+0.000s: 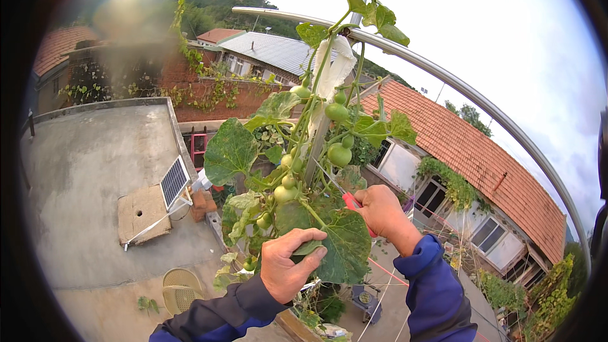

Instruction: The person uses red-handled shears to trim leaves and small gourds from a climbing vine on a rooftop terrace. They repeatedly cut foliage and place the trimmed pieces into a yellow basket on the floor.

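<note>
My left hand (294, 259) pinches a green leaf (308, 248) between thumb and fingers, low on a gourd vine. My right hand (384, 211) grips red-handled scissors (351, 201), whose blades point up and left toward the stems. Large leaves (346, 247) spread just beside both hands. Several small green bottle gourds hang above, among them one (339, 154) over the scissors and another (285, 194) to the left. The vine climbs a metal post (317, 152) wrapped near its top in white cloth (332, 64).
A curved metal rail (456, 83) crosses above the vine. Strings (389, 289) run down at the lower right. A solar panel (175, 182), a concrete slab (142, 216) and a woven basket (180, 289) are on the flat roof at left. A courtyard lies far below.
</note>
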`<state>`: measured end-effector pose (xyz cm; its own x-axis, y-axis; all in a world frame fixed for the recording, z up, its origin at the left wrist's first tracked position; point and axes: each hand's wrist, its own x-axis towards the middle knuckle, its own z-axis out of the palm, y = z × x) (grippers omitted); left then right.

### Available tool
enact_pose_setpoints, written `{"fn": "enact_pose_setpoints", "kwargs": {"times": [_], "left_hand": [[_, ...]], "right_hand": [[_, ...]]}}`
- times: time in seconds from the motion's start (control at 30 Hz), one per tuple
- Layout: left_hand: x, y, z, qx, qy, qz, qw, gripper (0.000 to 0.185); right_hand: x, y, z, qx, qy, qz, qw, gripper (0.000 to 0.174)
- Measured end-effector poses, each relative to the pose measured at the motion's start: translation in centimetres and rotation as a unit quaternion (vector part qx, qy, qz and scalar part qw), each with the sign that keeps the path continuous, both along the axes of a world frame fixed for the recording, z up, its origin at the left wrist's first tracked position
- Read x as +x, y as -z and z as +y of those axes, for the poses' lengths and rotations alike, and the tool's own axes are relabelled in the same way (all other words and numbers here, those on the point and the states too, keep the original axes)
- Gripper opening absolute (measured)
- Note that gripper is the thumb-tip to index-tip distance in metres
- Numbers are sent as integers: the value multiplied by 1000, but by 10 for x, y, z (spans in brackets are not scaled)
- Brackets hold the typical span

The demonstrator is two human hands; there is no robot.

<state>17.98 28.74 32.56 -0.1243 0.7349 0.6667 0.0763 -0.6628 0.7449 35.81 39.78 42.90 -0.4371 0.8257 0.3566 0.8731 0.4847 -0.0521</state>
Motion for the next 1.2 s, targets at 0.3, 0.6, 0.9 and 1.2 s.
{"fn": "enact_pose_setpoints", "kwargs": {"times": [0.3, 0.6, 0.9, 1.2], "left_hand": [[-56, 25, -73, -160, 80, -54, 982, 20], [-189, 216, -109, -447, 63, 56, 891, 20], [-241, 423, -211, -691, -112, 471, 537, 56], [-180, 390, -187, -582, -106, 500, 632, 61]], "right_hand": [[50, 78, -84, -62, -41, 119, 990, 56], [114, 297, -170, -293, 105, 277, 909, 36], [147, 374, -206, -399, 91, 245, 879, 45], [153, 428, -202, -353, 91, 164, 917, 44]]}}
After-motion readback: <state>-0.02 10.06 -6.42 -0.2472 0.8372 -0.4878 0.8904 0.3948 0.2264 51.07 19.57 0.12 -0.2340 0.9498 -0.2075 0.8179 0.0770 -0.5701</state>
